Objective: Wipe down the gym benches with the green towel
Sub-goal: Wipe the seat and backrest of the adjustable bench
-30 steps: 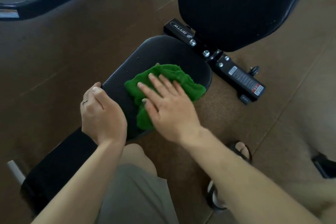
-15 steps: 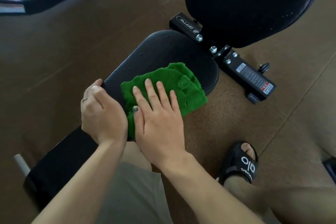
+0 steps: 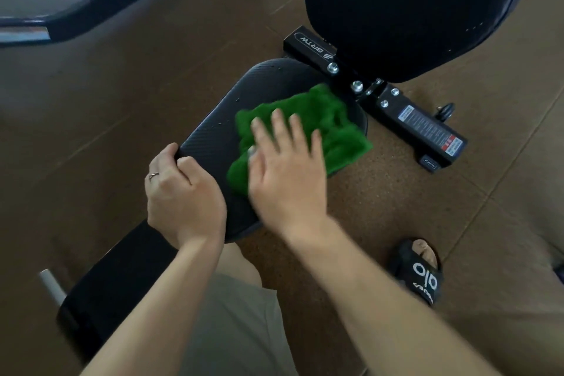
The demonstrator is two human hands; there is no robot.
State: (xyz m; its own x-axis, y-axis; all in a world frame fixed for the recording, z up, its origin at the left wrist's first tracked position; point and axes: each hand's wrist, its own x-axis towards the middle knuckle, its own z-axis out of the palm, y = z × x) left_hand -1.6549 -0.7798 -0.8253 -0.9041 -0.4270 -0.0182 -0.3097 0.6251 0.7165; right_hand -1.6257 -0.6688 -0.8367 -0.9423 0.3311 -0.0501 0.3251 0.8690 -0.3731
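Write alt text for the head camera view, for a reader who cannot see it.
A person's right hand presses a green towel flat on a black padded bench seat, while the left hand grips the seat's near edge. The raised backrest rises behind, above a brown floor; a foot in a black sandal stands at the right.

The right hand lies flat on the green towel, fingers spread out. The towel sits on the black seat pad, and one corner hangs over the edge. The left hand grips the near edge of the pad. A foot in a black sandal stands on the brown floor.
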